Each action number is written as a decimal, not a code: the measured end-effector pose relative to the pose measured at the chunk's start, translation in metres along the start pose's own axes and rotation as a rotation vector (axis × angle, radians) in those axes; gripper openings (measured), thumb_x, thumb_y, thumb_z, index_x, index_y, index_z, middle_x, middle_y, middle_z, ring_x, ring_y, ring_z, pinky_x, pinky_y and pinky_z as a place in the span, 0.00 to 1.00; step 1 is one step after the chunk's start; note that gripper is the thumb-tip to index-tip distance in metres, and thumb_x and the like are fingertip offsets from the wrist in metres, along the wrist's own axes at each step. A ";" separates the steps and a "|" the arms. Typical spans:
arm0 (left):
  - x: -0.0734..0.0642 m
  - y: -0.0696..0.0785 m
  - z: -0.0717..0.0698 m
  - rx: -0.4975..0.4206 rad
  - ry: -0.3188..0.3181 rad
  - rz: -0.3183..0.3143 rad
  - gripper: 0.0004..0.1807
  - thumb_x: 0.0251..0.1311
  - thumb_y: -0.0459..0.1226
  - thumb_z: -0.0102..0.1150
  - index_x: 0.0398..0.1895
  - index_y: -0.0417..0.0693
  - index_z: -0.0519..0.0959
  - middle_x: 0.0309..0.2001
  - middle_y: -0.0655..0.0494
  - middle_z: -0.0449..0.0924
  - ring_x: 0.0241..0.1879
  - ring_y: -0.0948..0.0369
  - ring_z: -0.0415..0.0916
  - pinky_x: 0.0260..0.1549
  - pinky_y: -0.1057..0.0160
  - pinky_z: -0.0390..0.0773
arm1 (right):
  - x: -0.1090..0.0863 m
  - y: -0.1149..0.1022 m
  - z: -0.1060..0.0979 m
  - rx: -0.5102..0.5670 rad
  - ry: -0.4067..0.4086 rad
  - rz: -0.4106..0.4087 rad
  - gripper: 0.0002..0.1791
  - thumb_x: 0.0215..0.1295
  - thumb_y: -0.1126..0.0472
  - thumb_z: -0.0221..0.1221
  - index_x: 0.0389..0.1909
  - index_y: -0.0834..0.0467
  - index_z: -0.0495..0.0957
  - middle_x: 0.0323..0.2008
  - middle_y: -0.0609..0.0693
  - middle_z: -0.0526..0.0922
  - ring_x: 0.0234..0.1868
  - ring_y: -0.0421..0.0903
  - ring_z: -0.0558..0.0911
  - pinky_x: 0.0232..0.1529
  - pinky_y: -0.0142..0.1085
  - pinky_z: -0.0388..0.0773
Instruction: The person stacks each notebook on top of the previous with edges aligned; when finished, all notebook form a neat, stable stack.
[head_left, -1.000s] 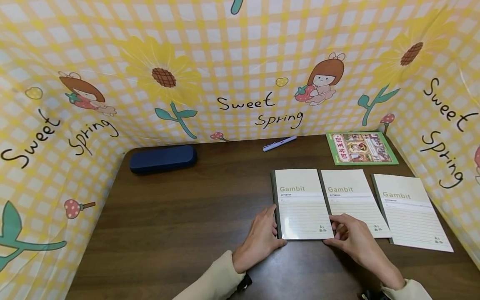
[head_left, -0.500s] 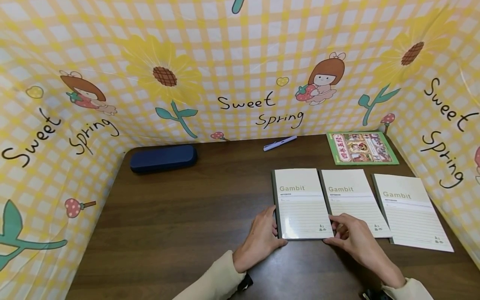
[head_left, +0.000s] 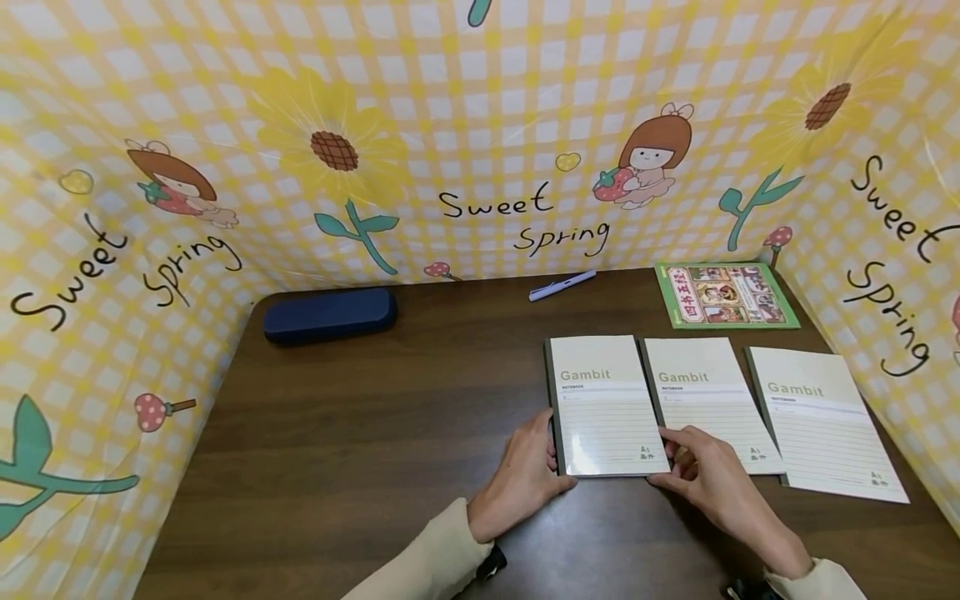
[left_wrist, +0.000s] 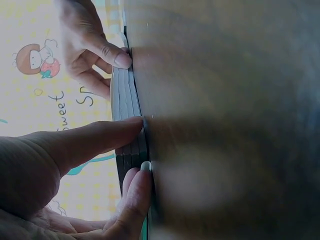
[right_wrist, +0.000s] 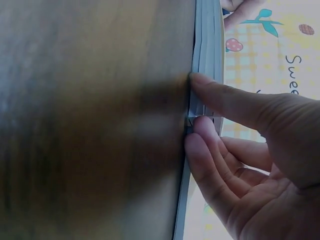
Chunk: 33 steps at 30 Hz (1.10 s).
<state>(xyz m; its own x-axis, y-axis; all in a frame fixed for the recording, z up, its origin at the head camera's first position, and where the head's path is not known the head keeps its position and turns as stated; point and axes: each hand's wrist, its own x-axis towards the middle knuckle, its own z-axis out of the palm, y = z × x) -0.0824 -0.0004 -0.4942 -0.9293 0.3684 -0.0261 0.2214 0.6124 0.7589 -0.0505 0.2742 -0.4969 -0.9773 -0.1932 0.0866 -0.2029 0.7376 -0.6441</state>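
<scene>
A stack of notebooks (head_left: 603, 408) marked "Gambit" lies on the brown table, its page edges showing in layers in both wrist views. My left hand (head_left: 521, 471) grips its near left corner, thumb on the near edge and fingers along the dark spine. At the near right corner, my right hand (head_left: 708, 479) holds it with the thumb on the near edge and fingers against the side. Those right fingers cover part of a second Gambit notebook (head_left: 705, 367), close beside the stack. Farther right lies a third Gambit notebook (head_left: 825, 425), slightly turned.
A green-bordered picture book (head_left: 727, 296) is at the back right. Along the back edge are a lilac pen (head_left: 562, 285) and, to the left, a dark blue case (head_left: 330, 315). Yellow checked cloth (head_left: 465, 100) walls the table (head_left: 337, 458) at the back and sides.
Both hands keep their hold on the stack's corners, and the notebooks stay in place. Only the head view shifts very slightly.
</scene>
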 end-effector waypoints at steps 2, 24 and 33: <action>0.000 0.000 0.000 0.001 -0.002 0.005 0.49 0.41 0.29 0.86 0.70 0.36 0.69 0.35 0.51 0.80 0.27 0.67 0.76 0.26 0.75 0.76 | -0.001 0.001 0.000 -0.003 0.006 -0.016 0.32 0.48 0.64 0.81 0.54 0.70 0.83 0.33 0.45 0.79 0.26 0.25 0.76 0.26 0.28 0.79; -0.004 0.001 -0.002 0.015 -0.035 0.002 0.65 0.43 0.35 0.86 0.81 0.35 0.52 0.40 0.46 0.81 0.30 0.65 0.76 0.31 0.70 0.78 | -0.005 0.002 -0.004 0.020 -0.018 -0.018 0.34 0.54 0.61 0.79 0.60 0.68 0.80 0.35 0.46 0.81 0.29 0.27 0.78 0.30 0.29 0.82; -0.014 0.018 -0.001 0.315 0.013 0.109 0.44 0.60 0.52 0.75 0.75 0.45 0.69 0.64 0.43 0.73 0.57 0.50 0.74 0.54 0.53 0.81 | -0.012 0.010 -0.023 -0.046 0.010 0.056 0.28 0.64 0.54 0.73 0.62 0.61 0.80 0.39 0.49 0.87 0.33 0.32 0.85 0.34 0.31 0.84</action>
<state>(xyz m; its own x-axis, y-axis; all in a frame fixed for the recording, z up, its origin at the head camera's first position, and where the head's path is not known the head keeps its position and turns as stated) -0.0657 0.0051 -0.4792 -0.8985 0.4357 0.0540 0.3981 0.7566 0.5187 -0.0425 0.2985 -0.4867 -0.9878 -0.1443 0.0587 -0.1498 0.7761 -0.6125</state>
